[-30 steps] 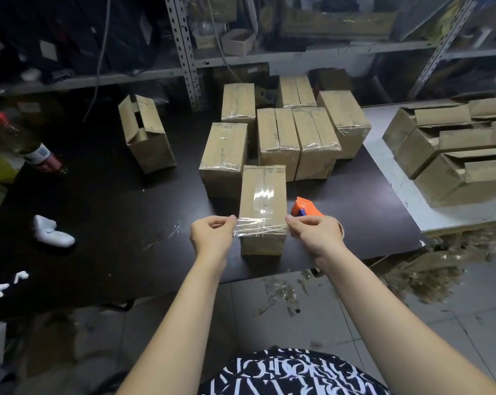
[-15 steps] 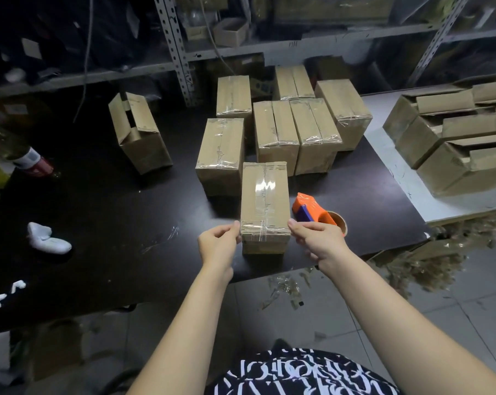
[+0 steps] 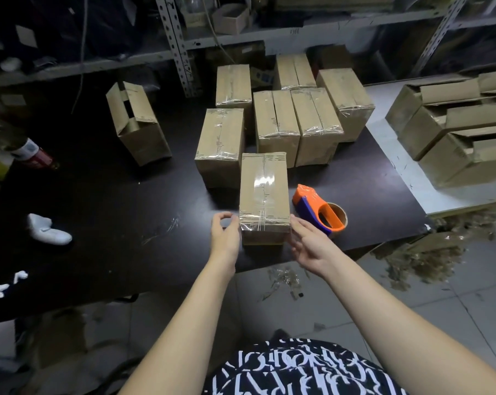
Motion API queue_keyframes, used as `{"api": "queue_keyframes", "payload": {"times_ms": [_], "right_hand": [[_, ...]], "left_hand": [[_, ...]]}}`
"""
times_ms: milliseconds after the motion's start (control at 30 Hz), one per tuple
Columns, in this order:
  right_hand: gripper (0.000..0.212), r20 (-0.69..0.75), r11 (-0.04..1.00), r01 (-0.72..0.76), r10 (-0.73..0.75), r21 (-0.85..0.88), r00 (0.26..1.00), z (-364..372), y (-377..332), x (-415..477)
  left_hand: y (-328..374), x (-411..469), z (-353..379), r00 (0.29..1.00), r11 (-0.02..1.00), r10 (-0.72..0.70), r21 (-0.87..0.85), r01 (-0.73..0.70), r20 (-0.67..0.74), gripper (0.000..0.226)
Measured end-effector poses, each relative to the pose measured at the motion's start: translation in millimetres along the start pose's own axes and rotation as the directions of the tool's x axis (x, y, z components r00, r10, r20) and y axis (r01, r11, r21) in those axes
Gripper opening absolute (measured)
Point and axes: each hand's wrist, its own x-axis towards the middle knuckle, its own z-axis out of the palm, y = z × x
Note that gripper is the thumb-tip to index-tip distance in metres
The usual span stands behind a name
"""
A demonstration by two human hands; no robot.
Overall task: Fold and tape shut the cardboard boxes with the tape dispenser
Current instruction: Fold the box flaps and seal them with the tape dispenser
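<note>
Dimly lit storeroom with a black bench (image 3: 98, 195) butted against a white bench (image 3: 389, 155) on the right, grey slotted-steel shelving (image 3: 178, 52) along the back, and a pale tiled floor (image 3: 355, 303) littered with brownish scraps (image 3: 426, 258).

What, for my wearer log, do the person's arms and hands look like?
The left arm and right arm are bare, no sleeves in view. The left hand and right hand show no gloves, watch or bands. The top is black with white lettering-like print.
</note>
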Motion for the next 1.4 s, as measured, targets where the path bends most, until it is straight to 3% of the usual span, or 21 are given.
{"api": "queue_keyframes", "payload": {"times_ms": [100, 200, 300, 400, 667, 933, 1100, 1233, 1400], "right_hand": [[0.016, -0.110, 0.912, 0.301, -0.342, -0.279, 0.933, -11.7, -0.9, -2.6], [0.023, 0.067, 0.651, 0.563, -0.622, -0.510, 0.780, -25.9, -8.2, -8.7], [0.035, 0.349, 0.416, 0.693, -0.643, -0.588, 0.682, -29.5, -11.2, -11.1], [0.036, 0.435, 0.307, 0.738, -0.650, -0.601, 0.624, -27.5, -8.0, -8.1], [0.035, 0.465, 0.296, 0.728, -0.608, -0.619, 0.643, -31.2, -16.2, -9.0], [0.014, 0.453, 0.161, 0.764, -0.721, -0.625, 0.524, -30.0, -10.1, 0.6], [0.008, 0.401, 0.207, 0.776, -0.761, -0.596, 0.511, -31.0, -6.4, 0.4], [0.012, 0.363, 0.288, 0.766, -0.750, -0.574, 0.554, -28.9, 1.5, 0.0], [0.011, 0.413, 0.238, 0.773, -0.733, -0.589, 0.540, -32.6, -0.4, -2.1]], "left_hand": [[-4.4, 4.4, -16.9, 0.946, 0.925, 0.315, 0.249, -0.287, -0.080, 0.016], [-6.8, 4.3, -34.2, 0.829, 0.778, 0.558, 0.321, -0.541, 0.046, 0.020], [-5.3, 11.0, -43.1, 0.659, 0.574, 0.715, 0.342, -0.744, 0.233, 0.032], [-4.9, 16.9, -45.2, 0.568, 0.456, 0.759, 0.364, -0.812, 0.318, 0.030], [-3.2, 21.3, -46.1, 0.499, 0.366, 0.778, 0.371, -0.854, 0.382, 0.019], [-10.2, 23.2, -42.2, 0.387, 0.247, 0.830, 0.356, -0.901, 0.402, 0.010], [-14.3, 22.3, -40.1, 0.357, 0.241, 0.852, 0.319, -0.917, 0.383, 0.007], [-24.2, 20.1, -34.7, 0.365, 0.258, 0.872, 0.329, -0.908, 0.325, 0.008], [-30.0, 13.6, -35.5, 0.409, 0.311, 0.868, 0.333, -0.890, 0.282, 0.018]]}}
